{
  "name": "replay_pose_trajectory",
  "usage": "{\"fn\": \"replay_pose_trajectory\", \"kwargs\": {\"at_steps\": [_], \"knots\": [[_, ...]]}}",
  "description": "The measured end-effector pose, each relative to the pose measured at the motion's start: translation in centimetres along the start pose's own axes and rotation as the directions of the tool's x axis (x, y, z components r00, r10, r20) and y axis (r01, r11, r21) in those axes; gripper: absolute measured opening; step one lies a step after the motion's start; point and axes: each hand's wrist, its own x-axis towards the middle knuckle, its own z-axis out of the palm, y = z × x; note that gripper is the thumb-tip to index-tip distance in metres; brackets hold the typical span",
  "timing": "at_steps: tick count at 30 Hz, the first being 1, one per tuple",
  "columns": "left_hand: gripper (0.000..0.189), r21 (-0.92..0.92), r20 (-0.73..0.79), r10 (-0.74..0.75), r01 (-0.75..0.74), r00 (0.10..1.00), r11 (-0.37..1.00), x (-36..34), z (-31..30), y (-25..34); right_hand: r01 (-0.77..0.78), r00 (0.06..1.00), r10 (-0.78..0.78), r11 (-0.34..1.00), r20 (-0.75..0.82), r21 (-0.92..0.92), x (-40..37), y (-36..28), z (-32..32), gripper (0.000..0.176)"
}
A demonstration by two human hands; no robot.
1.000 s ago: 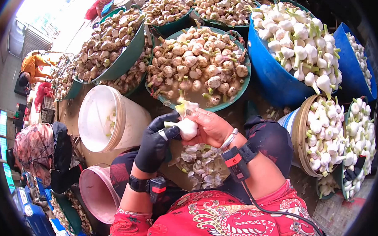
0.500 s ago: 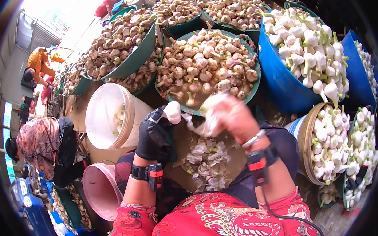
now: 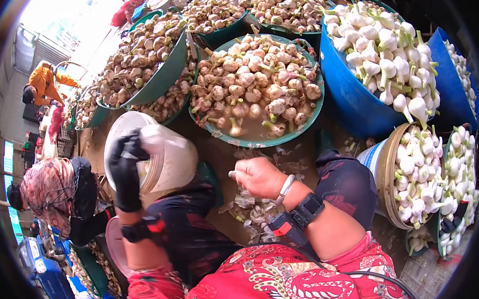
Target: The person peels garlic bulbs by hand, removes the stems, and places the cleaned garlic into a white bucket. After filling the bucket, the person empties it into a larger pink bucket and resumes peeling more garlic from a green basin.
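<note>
My left hand (image 3: pixel 125 171), in a black glove, is closed on a white garlic bulb (image 3: pixel 152 139), blurred by motion, over the mouth of a white bucket (image 3: pixel 181 163). Pale garlic pieces show inside that bucket. My right hand (image 3: pixel 257 177) is bare, with its fingers curled together above a heap of papery peelings (image 3: pixel 255 211); whether anything small is between the fingertips I cannot make out. Just beyond it stands a green tub (image 3: pixel 250 143) of unpeeled garlic bulbs (image 3: pixel 253 80) in brownish water.
Several more tubs of unpeeled garlic stand behind. On the right are a blue tub (image 3: pixel 341 95) and a bucket (image 3: pixel 385 172) with white garlic. At left are a person in a patterned head covering (image 3: pixel 48 189) and another in orange (image 3: pixel 42 82). A pink bucket (image 3: pixel 119 246) is below.
My left hand has moved left with the bulb, from in front of me to the white bucket. My right hand has come down and left, away from the green tub, and the torn skin no longer hangs from it.
</note>
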Motion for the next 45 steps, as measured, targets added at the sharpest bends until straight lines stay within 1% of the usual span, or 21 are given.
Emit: {"fn": "replay_pose_trajectory", "kwargs": {"at_steps": [1,2,3,6,9,11,14,15,21,22,23,25,27,29,30,31,33,35,37,40,45], "knots": [[0.021,0.157,-0.052,-0.028,0.036,0.998,0.987,1.3,-2.8,-1.1,-0.003,0.998,0.004,1.0,0.058,-0.02,-0.2,0.4,0.0,0.027],[0.019,0.421,-0.021,0.091,-0.074,0.996,0.904,2.9,-5.2,-3.1,0.028,0.995,-0.01,0.984,0.103,-0.175,-0.4,0.0,-0.3,0.022],[0.018,0.712,0.115,0.168,-0.199,0.979,0.673,3.4,-6.2,-2.9,0.028,0.995,-0.01,0.985,0.102,-0.173,-0.6,-0.4,-0.3,0.022],[0.019,0.532,0.232,0.116,-0.226,0.966,0.816,4.1,0.3,-2.0,-0.035,0.997,0.037,0.999,-0.068,0.032,0.0,-0.4,-0.2,0.014],[0.029,0.359,0.48,0.028,-0.225,0.877,0.906,5.1,8.4,-8.5,-0.108,0.971,0.148,0.972,-0.188,0.211,0.4,-1.1,-1.3,0.013],[0.036,0.632,0.567,-0.122,-0.334,0.815,0.699,5.5,13.9,-13.3,-0.052,0.947,0.114,0.977,-0.301,0.206,0.6,-0.8,-1.3,0.014],[0.054,0.727,0.684,-0.341,-0.564,0.645,0.391,6.9,19.5,-18.5,-0.069,0.943,0.123,0.981,-0.308,0.18,0.5,-1.3,-2.4,0.015],[0.053,0.726,0.688,-0.325,-0.618,0.649,0.301,6.8,20.6,-20.0,-0.099,0.95,0.139,0.983,-0.279,0.155,0.5,-1.2,-2.9,0.016],[0.036,0.805,0.58,-0.409,-0.574,0.704,0.153,7.7,21.1,-24.8,-0.111,0.917,0.203,0.957,-0.343,0.267,1.0,-1.4,-4.3,0.014],[0.024,0.791,0.612,-0.381,-0.542,0.693,0.284,7.6,20.3,-23.0,-0.068,0.911,0.154,0.971,-0.383,0.228,1.1,-1.5,-4.3,0.013],[0.024,0.795,0.607,-0.384,-0.54,0.696,0.278,7.8,19.5,-22.1,-0.066,0.902,0.16,0.969,-0.401,0.239,1.1,-1.5,-4.2,0.012],[0.017,0.643,0.646,-0.203,-0.382,0.736,0.663,7.5,17.5,-20.5,-0.04,0.865,0.15,0.972,-0.479,0.233,1.3,-1.0,-3.8,0.014],[0.015,0.616,0.616,-0.126,-0.376,0.778,0.693,6.5,15.5,-18.2,-0.005,0.829,0.098,0.986,-0.55,0.168,1.2,-0.4,-3.7,0.013],[0.014,0.542,0.552,-0.283,-0.08,0.784,0.836,5.5,14.0,-16.2,0.024,0.792,0.114,0.976,-0.6,0.216,1.2,0.4,-3.5,0.015],[0.018,0.317,0.538,-0.437,0.307,0.721,0.897,4.9,13.4,-15.3,-0.024,0.818,0.158,0.97,-0.553,0.241,0.7,0.5,-3.6,0.024],[0.018,0.317,0.535,-0.436,0.306,0.724,0.898,4.2,12.8,-13.1,-0.076,0.84,0.204,0.962,-0.503,0.264,0.4,-0.1,-3.8,0.033],[0.02,0.023,0.583,-0.441,0.529,0.682,0.848,2.4,11.9,-7.0,0.158,0.837,-0.125,0.987,-0.532,0.016,0.9,1.0,-3.0,0.055],[0.022,-0.039,0.607,-0.401,0.529,0.687,0.848,0.8,11.4,-4.4,0.202,0.896,-0.156,0.977,-0.416,0.069,0.9,0.0,-2.9,0.064],[0.025,-0.095,0.625,-0.364,0.53,0.69,0.843,-0.8,11.3,-2.5,0.172,0.948,-0.02,0.872,-0.318,0.458,1.4,0.8,-2.1,0.059],[0.035,-0.388,0.559,-0.336,0.597,0.758,0.702,-2.8,12.3,-0.5,0.194,0.954,0.004,0.758,-0.301,0.623,1.0,-0.4,-2.4,0.051],[0.033,-0.445,0.471,-0.289,0.507,0.833,0.738,-4.1,13.3,-2.6,0.222,0.947,-0.002,0.729,-0.322,0.648,0.5,-0.7,-1.7,0.044]]}}
